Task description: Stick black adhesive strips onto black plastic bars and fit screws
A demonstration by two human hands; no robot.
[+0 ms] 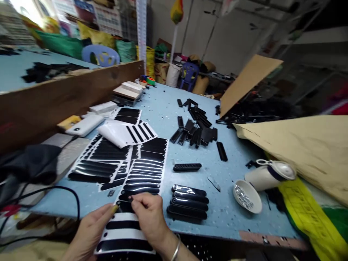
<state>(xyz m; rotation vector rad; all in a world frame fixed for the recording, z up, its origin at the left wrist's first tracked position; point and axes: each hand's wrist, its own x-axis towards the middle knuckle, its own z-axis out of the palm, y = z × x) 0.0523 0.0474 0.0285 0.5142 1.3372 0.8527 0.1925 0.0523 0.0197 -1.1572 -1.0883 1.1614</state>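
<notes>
A white backing sheet of black strip stickers (145, 174) lies on the blue table, its near end bent over the front edge. My left hand (94, 230) pinches the sheet's left edge, thumb on top. My right hand (152, 214), with a bangle at the wrist, has its fingertips closed at the end of a black strip sticker (125, 206); how far the strip is lifted is hidden. White backing shows between the strips nearest me. To the right lie several glossy black rounded bars (189, 203) in a row. Beyond them sits a black textured bar (187, 167).
More sticker sheets (94, 170) and a curled white sheet (119, 134) lie left. Black plastic pieces (195, 132) are heaped farther back. At right stand a bowl of small shiny parts (255, 201) and a lidded mug (268, 175). A wooden board (67, 81) borders the left.
</notes>
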